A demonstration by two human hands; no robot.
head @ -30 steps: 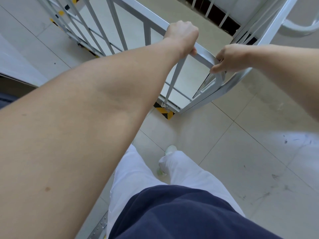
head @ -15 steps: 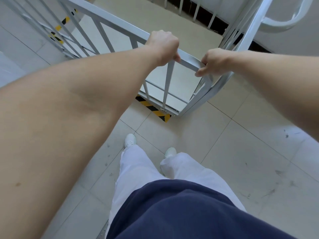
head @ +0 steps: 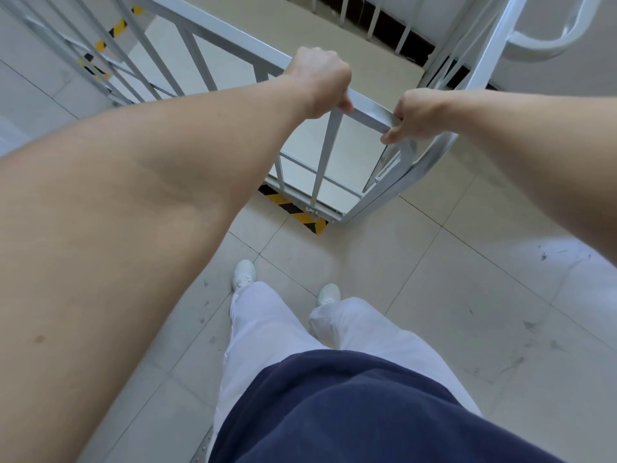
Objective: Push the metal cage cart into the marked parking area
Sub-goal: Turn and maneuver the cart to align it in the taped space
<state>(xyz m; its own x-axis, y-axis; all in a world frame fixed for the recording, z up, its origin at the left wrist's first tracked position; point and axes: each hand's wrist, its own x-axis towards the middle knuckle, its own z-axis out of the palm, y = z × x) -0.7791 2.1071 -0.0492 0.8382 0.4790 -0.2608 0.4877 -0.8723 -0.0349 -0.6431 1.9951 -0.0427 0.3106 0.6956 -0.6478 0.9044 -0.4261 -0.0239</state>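
At the cart's [head: 320,168] near top rail, both hands [head: 319,81] [head: 419,116] have fingers wrapped around it; push evenly, squaring it over the striped tape [head: 293,208].

Open tiled floor [head: 467,295] was seen right of the cart [head: 233,38]; beyond it, room was closed off by another frame [head: 484,55].
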